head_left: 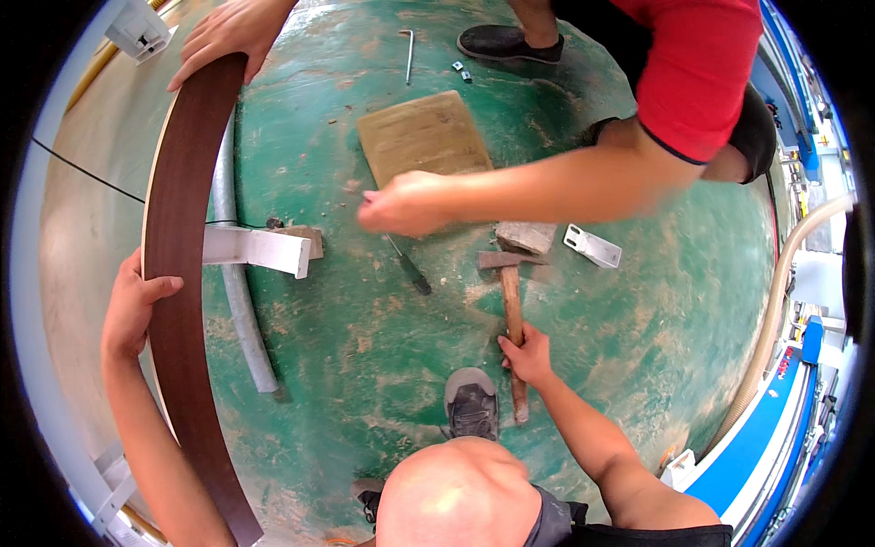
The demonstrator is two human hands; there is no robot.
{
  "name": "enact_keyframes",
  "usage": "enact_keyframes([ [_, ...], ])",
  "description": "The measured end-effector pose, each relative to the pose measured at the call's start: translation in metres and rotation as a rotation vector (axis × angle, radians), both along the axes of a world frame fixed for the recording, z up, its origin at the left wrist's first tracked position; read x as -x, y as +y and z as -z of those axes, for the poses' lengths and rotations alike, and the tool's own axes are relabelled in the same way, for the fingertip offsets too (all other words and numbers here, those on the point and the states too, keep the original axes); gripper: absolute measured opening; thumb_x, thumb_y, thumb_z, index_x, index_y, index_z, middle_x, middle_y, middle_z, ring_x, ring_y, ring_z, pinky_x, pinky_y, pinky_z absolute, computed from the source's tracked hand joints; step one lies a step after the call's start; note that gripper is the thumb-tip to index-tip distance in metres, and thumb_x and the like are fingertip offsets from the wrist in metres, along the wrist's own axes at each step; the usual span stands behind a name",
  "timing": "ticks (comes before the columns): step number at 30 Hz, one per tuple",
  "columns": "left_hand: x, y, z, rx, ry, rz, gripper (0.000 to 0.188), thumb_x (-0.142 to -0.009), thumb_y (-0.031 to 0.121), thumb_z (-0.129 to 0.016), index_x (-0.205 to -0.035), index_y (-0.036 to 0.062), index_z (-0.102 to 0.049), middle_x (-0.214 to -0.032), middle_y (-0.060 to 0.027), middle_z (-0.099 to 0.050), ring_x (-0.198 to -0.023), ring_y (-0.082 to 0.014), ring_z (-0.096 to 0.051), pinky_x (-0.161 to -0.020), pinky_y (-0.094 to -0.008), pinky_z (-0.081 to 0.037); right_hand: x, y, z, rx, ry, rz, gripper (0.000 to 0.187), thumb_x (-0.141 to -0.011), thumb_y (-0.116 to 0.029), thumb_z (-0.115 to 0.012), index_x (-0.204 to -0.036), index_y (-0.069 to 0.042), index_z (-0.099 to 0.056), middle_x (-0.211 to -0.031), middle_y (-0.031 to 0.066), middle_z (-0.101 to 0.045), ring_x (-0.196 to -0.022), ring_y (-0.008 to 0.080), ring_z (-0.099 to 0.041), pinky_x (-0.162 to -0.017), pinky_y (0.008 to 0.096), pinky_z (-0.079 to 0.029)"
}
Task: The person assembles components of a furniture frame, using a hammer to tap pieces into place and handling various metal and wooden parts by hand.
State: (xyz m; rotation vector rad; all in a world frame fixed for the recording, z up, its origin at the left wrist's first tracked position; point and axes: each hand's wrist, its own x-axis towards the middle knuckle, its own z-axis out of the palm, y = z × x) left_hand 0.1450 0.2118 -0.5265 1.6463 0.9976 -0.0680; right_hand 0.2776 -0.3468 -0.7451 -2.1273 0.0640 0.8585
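A long dark brown board (178,228) stands along my left side. My left hand (132,314) grips its outer edge, with the thumb over the top. A white metal bracket (264,248) juts from the board's inner side, near a small wooden block (315,241). My right hand (527,356) is closed round the wooden handle of a hammer (512,305). The hammer's head is beside a grey stone block (527,237). Opposite me, a person in a red sleeve holds the board's far end with one hand (232,36); their other hand (406,204) is blurred above the floor.
A grey pipe (246,333) lies beside the board. On the green floor are a screwdriver (415,273), a flat wooden panel (427,137), a loose white bracket (592,246), a hex key (409,59) and small metal pieces (463,73). Blue-and-white machinery (752,419) lines the right side.
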Motion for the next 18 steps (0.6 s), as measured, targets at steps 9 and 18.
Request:
enact_keyframes([
  [9,0.004,0.000,0.005,-0.011,-0.041,0.012,0.054,-0.079,0.002,-0.063,-0.132,-0.0013,-0.057,-0.115,-0.0090,-0.070,-0.100,-0.0179,-0.068,-0.093,-0.0335,-0.053,0.004,0.000,0.002,-0.102,0.030,0.095,0.022,-0.092,-0.014,-0.075,-0.095,0.001,-0.059,-0.070,0.0044,-0.064,-0.053,0.0107,-0.062,-0.049,0.0301,-0.050],
  [18,0.025,0.008,0.016,-0.070,-0.132,0.021,0.073,-0.078,0.005,-0.063,-0.149,0.0000,-0.046,-0.134,-0.0112,-0.062,-0.120,-0.0209,-0.062,-0.109,-0.0349,-0.045,0.008,-0.005,0.013,-0.039,-0.055,0.044,0.024,-0.091,-0.017,-0.075,-0.094,0.001,-0.060,-0.071,0.0053,-0.066,-0.053,0.0124,-0.065,-0.049,0.0296,-0.052],
])
